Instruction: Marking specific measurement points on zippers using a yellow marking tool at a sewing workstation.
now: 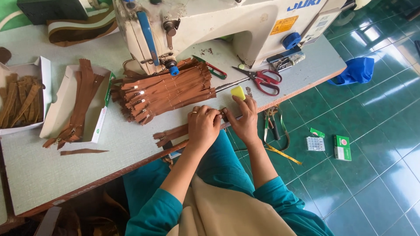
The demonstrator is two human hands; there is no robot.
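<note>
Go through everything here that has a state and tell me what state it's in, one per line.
Red-handled scissors: lying open on the table.
Brown zipper strip: flat at the table edge, pressed under both hands.
Stack of brown zippers: piled beside the sewing machine.
White cardboard box: open, zippers spilling out.
Left hand: fingers curled on the strip.
Right hand: pressing the strip.

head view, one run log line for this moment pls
left hand: pressing brown zipper | right hand: at its end, table edge | zipper pile behind | red scissors right
</note>
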